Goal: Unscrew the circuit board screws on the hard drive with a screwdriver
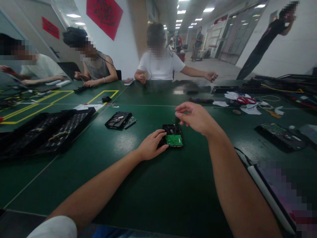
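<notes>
A hard drive (170, 129) with a green circuit board (174, 140) lies on the green table in front of me. My left hand (154, 144) grips its left side, fingers over the upper edge and thumb along the lower. Above the drive's upper right part, my right hand (192, 116) pinches a small dark screwdriver (177, 121). It stands nearly upright, its tip pointing down at the drive; whether the tip touches a screw I cannot tell. To the left lies another dark hard drive (118, 120) with a loose circuit board (130, 122) beside it.
Black trays (52, 130) fill the left side of the table. A dark pen-like tool (201, 100), red-handled scissors (246, 100) and papers lie beyond my right hand. Another drive (281, 136) and a tablet-like device (272, 198) are at right. Several people sit across.
</notes>
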`<state>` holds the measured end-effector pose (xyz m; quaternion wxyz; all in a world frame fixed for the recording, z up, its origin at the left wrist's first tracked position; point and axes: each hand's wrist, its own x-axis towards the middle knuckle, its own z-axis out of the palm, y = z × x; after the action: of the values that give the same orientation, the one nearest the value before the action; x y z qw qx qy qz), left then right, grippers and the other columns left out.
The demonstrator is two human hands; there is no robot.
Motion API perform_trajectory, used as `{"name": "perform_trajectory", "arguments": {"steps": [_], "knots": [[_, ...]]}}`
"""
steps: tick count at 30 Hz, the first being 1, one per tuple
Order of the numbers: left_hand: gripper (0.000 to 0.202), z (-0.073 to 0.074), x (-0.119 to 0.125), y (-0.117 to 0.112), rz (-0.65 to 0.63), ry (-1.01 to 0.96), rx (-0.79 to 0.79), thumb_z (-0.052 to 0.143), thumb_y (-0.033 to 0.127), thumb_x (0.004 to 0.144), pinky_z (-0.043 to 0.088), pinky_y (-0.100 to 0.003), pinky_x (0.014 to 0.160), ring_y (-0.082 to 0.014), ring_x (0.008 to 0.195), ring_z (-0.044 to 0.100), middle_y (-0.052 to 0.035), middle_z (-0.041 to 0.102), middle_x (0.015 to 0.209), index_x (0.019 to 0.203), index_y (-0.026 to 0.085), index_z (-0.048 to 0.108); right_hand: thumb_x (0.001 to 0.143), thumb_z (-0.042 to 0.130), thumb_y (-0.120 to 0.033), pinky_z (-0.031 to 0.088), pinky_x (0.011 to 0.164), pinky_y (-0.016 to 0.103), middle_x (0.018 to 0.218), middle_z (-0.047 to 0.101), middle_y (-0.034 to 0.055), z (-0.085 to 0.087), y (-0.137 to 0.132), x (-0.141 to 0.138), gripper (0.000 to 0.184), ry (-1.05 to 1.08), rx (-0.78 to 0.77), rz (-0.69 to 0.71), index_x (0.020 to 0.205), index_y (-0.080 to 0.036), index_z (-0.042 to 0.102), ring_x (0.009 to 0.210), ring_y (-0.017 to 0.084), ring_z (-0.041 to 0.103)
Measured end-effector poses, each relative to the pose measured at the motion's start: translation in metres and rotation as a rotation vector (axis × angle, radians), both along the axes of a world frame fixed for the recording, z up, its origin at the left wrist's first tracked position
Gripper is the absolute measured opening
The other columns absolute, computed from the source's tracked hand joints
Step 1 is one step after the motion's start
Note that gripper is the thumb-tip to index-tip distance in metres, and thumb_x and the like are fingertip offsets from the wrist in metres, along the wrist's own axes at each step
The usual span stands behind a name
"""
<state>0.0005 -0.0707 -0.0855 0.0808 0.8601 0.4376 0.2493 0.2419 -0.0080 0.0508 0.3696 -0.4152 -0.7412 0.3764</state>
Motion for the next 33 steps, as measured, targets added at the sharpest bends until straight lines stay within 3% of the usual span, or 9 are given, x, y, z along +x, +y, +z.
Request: {"name": "perform_trajectory", "arguments": {"steps": [6, 12, 15, 18, 21, 25, 28, 33], "knots": [[0.059, -0.0002, -0.0001, 0.0, -0.001, -0.01, 0.005, 0.058, 0.052, 0.103, 0.052, -0.056, 0.114, -0.0352, 0.139, 0.057, -0.018, 0.051, 0.154, 0.152, 0.021, 0.046, 0.093, 0.074, -0.033, 0.053, 0.06, 0.026, 0.083, 0.076, 0.0045, -0.0006, 0.0015, 0.0006, 0.014, -0.048, 0.026, 0.03, 0.096, -0.02, 0.077, 0.065, 0.015, 0.065], [0.06, -0.0017, -0.0009, 0.0007, -0.008, -0.029, 0.008, 0.06, 0.051, 0.102, 0.053, -0.057, 0.113, -0.0352, 0.138, 0.058, -0.017, 0.051, 0.154, 0.153, 0.023, 0.046, 0.09, 0.076, -0.027, 0.048, 0.052, 0.025, 0.095, 0.078, 0.0059, 0.003, -0.0027, 0.0016, 0.013, -0.038, -0.004, 0.016, 0.102, -0.02, 0.075, 0.06, 0.013, 0.065], [0.06, -0.0016, -0.0007, 0.0008, -0.006, -0.024, 0.008, 0.059, 0.052, 0.102, 0.053, -0.056, 0.114, -0.0352, 0.138, 0.057, -0.0174, 0.051, 0.154, 0.152, 0.022, 0.046, 0.092, 0.073, -0.022, 0.053, 0.055, 0.027, 0.085, 0.076, 0.0067, 0.0034, -0.0035, -0.0014, 0.008, -0.025, -0.059, -0.011, 0.098, -0.017, 0.073, 0.061, 0.015, 0.067], [0.06, -0.001, -0.0003, 0.0006, -0.001, -0.01, 0.005, 0.059, 0.052, 0.102, 0.052, -0.057, 0.114, -0.0357, 0.139, 0.057, -0.0178, 0.051, 0.154, 0.153, 0.022, 0.046, 0.095, 0.071, -0.028, 0.055, 0.061, 0.027, 0.078, 0.074, 0.0047, 0.0028, -0.0024, -0.0017, 0.01, -0.045, -0.029, -0.008, 0.096, -0.018, 0.074, 0.064, 0.015, 0.067], [0.06, -0.0003, 0.0, 0.0002, 0.001, -0.001, 0.006, 0.058, 0.052, 0.103, 0.052, -0.057, 0.114, -0.0356, 0.138, 0.057, -0.0183, 0.051, 0.154, 0.152, 0.021, 0.046, 0.094, 0.073, -0.036, 0.051, 0.058, 0.026, 0.086, 0.076, 0.0039, 0.0025, -0.0019, 0.0009, 0.016, -0.085, 0.04, 0.017, 0.094, -0.02, 0.076, 0.064, 0.014, 0.065], [0.059, 0.0, 0.0003, 0.0, 0.001, 0.0, 0.004, 0.058, 0.052, 0.103, 0.052, -0.057, 0.113, -0.0351, 0.138, 0.057, -0.0179, 0.051, 0.154, 0.152, 0.021, 0.046, 0.091, 0.076, -0.029, 0.049, 0.053, 0.026, 0.101, 0.078, 0.0069, 0.0028, -0.003, 0.0016, 0.015, -0.067, -0.019, 0.011, 0.102, -0.019, 0.074, 0.06, 0.012, 0.066], [0.059, -0.0004, 0.0004, 0.0002, 0.004, -0.001, 0.009, 0.058, 0.052, 0.102, 0.053, -0.056, 0.113, -0.0351, 0.138, 0.057, -0.0178, 0.051, 0.154, 0.152, 0.022, 0.046, 0.092, 0.074, -0.023, 0.054, 0.056, 0.027, 0.089, 0.077, 0.0068, 0.0017, -0.0019, -0.0003, 0.01, -0.037, -0.059, 0.0, 0.1, -0.017, 0.074, 0.061, 0.014, 0.067], [0.059, -0.0003, 0.0005, 0.0004, -0.002, 0.001, 0.014, 0.057, 0.052, 0.103, 0.052, -0.056, 0.114, -0.0347, 0.139, 0.057, -0.0184, 0.051, 0.154, 0.152, 0.02, 0.046, 0.097, 0.069, -0.037, 0.052, 0.061, 0.027, 0.08, 0.074, 0.0033, 0.0001, 0.0016, 0.0012, 0.019, -0.085, 0.052, 0.023, 0.096, -0.021, 0.079, 0.066, 0.015, 0.064]]}}
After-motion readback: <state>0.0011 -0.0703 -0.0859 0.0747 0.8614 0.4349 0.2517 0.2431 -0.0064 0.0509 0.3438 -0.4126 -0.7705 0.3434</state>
